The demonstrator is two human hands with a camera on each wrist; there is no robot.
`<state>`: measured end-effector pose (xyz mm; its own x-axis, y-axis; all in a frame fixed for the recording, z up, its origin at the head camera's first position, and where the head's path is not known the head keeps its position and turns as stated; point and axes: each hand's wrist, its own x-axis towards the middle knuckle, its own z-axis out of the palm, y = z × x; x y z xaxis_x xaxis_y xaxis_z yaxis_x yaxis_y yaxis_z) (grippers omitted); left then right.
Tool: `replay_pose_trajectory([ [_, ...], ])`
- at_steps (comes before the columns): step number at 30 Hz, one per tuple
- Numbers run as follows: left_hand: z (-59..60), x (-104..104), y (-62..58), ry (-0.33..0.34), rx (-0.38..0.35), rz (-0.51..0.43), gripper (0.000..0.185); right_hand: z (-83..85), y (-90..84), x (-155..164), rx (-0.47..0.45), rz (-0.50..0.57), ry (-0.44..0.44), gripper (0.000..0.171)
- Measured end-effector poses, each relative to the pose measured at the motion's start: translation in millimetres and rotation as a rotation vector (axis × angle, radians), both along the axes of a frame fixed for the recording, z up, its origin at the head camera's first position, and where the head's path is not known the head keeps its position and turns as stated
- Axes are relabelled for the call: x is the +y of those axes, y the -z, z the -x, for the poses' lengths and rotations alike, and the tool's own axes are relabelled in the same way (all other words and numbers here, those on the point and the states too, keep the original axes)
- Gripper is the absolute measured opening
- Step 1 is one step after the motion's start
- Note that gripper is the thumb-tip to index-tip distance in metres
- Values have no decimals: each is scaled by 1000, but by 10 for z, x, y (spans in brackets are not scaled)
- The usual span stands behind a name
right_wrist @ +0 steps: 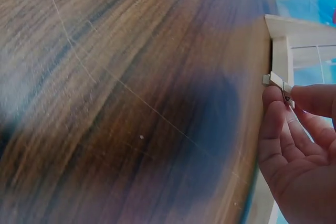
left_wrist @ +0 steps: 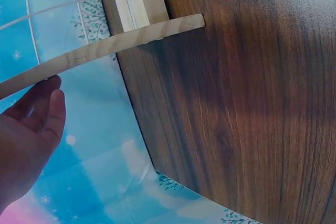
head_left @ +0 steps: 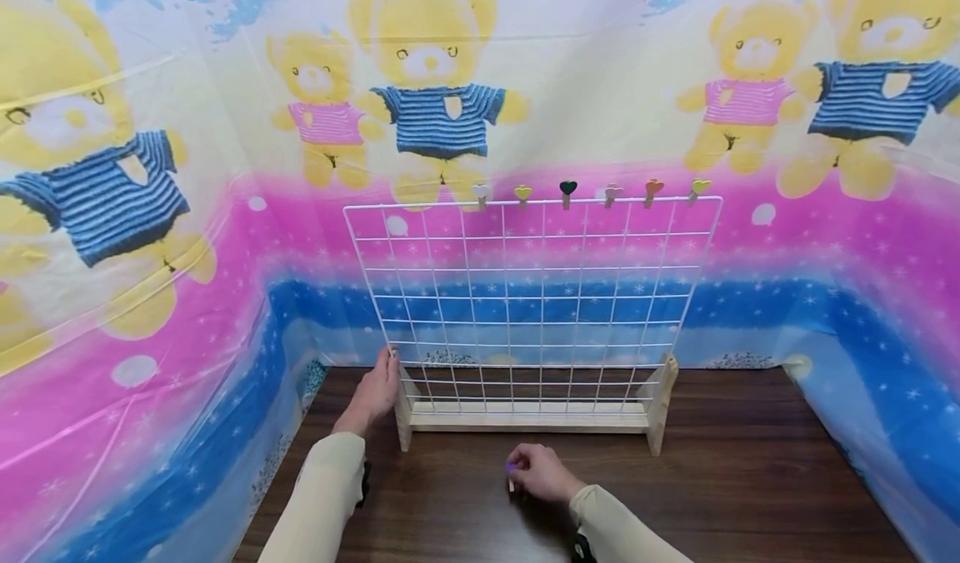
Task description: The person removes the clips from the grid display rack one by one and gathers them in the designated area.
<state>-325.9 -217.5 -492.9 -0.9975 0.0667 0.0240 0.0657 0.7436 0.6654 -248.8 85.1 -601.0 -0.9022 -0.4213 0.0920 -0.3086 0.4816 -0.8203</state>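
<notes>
White wire grid (head_left: 525, 296) in pale wood stand (head_left: 525, 417); dark wood-grain table (head_left: 750, 480), glossy backdrop (head_left: 150, 338)

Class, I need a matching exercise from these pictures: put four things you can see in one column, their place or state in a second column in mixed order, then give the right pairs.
Things
1. left hand
2. right hand
3. heart clips
4. wire grid

Places or states
A. clipped in a row along the top wire
B. standing upright in a wooden base on the table
C. resting against the grid's left edge, fingers straight
D. low over the table in front of the base, pinching a small clip

Pairs: 1-C, 2-D, 3-A, 4-B
</notes>
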Motion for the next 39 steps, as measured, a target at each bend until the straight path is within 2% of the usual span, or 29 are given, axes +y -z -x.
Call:
replay_pose_trajectory([
  [9,7,16,-12,-17,0,-5,53,12,147,-53,-5,-11,-15,2],
  [14,3,6,-12,-4,-5,-9,54,0,182,-64,12,-39,-8,4],
  [29,-5,5,-8,-13,3,9,54,49,280,-132,28,-16,19,6],
  [39,32,-5,28,-19,-13,4,53,49,298,-136,-30,16,27,5],
])
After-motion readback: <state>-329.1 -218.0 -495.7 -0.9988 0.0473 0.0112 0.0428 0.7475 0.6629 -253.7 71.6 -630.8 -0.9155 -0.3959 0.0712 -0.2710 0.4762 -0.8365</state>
